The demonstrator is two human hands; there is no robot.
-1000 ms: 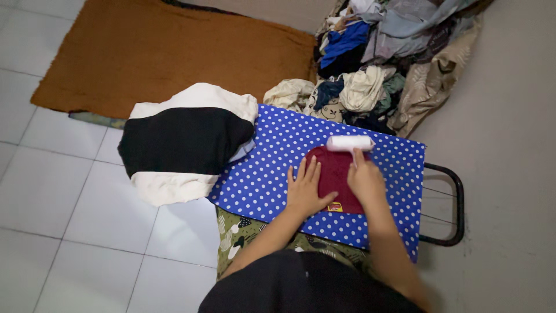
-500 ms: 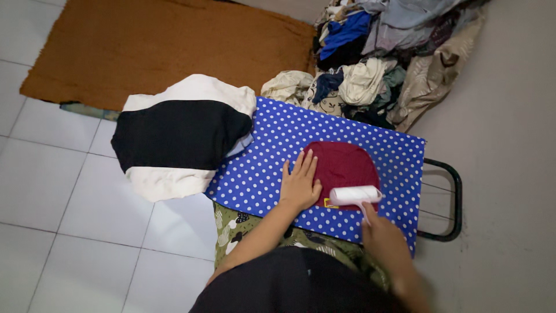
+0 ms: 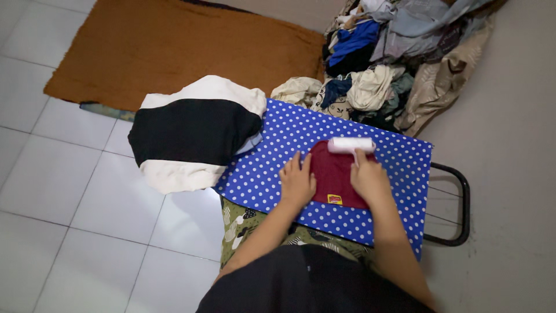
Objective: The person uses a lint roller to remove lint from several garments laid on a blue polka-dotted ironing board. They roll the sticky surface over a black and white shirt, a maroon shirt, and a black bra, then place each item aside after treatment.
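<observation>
Over the maroon cloth [image 3: 335, 174], right hand [image 3: 368, 179] gripping the lint roller [image 3: 351, 145] is back at its far edge from the near one; left hand [image 3: 297, 183] stays spread flat beside it.

Head view, looking steeply down from above.
The lens sits close over the polka-dot ironing board [image 3: 266, 174]; tiled floor [image 3: 63, 191] lies left, the clothes pile [image 3: 394, 64] far right.

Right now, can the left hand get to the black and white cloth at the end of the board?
Probably yes: the left hand lies flat beside the maroon cloth, and only bare dotted board separates it from the black and white cloth.
</observation>
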